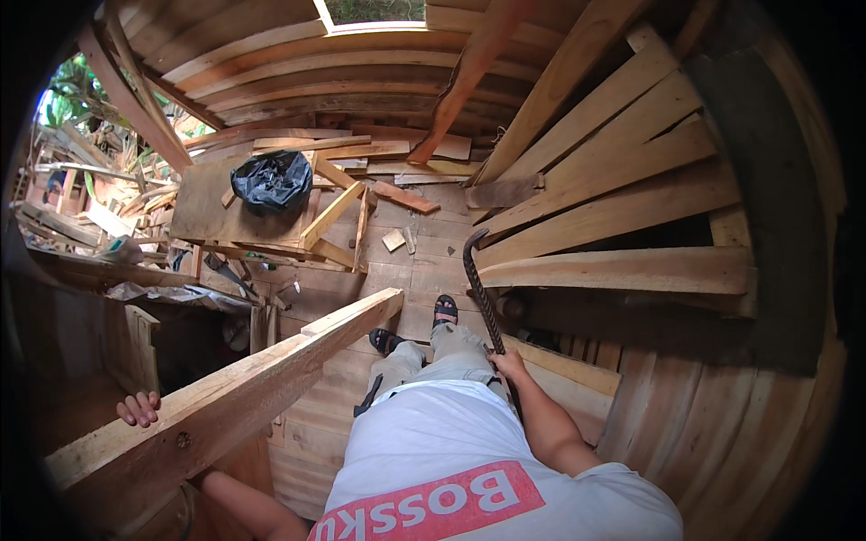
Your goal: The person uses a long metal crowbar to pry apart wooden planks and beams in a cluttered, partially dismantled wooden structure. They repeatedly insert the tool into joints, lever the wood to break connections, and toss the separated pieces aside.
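Head view: hooked rebar (483,298) mid-frame's probably stiff, kinda hefty, best held low where right hand (508,362) clamps it, left hand (139,409) gripping lower-left beam (239,388).

Floor lane ahead, timber either side

Ahead of the grip of the right hand (508,363), past the feet (445,310), a strip of plank floor (435,257) offers passage, small wood offcuts (393,240) lying in it. The hooked metal bar (487,307) juts forward from that grip; slatted boards (613,268) block its right front. From the left hand (140,410), a thick beam (262,383) bars the way rightward; a bench (198,221) stands farther ahead.
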`<state>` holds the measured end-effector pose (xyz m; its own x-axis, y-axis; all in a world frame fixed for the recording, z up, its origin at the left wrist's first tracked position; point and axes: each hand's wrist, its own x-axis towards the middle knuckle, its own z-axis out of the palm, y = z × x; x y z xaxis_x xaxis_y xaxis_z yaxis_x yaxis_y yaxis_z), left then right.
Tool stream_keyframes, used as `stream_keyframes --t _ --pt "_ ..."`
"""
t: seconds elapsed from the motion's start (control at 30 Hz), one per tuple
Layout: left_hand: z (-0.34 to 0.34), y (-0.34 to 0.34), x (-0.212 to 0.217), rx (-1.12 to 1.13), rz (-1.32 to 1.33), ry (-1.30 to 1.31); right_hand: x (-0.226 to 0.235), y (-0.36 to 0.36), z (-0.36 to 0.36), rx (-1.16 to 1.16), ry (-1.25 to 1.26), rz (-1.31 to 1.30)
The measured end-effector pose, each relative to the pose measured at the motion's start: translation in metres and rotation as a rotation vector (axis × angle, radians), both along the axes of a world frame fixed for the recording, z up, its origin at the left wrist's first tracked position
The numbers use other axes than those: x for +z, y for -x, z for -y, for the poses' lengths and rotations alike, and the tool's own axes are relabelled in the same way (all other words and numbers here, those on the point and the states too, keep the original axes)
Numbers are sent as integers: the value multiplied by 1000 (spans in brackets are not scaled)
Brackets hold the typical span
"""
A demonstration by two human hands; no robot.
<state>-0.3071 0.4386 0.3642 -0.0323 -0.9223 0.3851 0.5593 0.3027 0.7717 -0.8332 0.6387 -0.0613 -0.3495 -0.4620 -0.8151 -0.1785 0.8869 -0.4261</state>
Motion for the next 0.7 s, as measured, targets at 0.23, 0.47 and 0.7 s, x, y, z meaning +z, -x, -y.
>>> stream_keyframes --t 0.23,0.47,0.7 --pt "4 12 7 -13 40 -31 28 27 13 75 -61 16" --pt "20 33 2 -3 6 0 5 57 -1 198 178 -87" --pt "82 78 -7 -270 -123 -31 6 68 -2 218 211 -111"
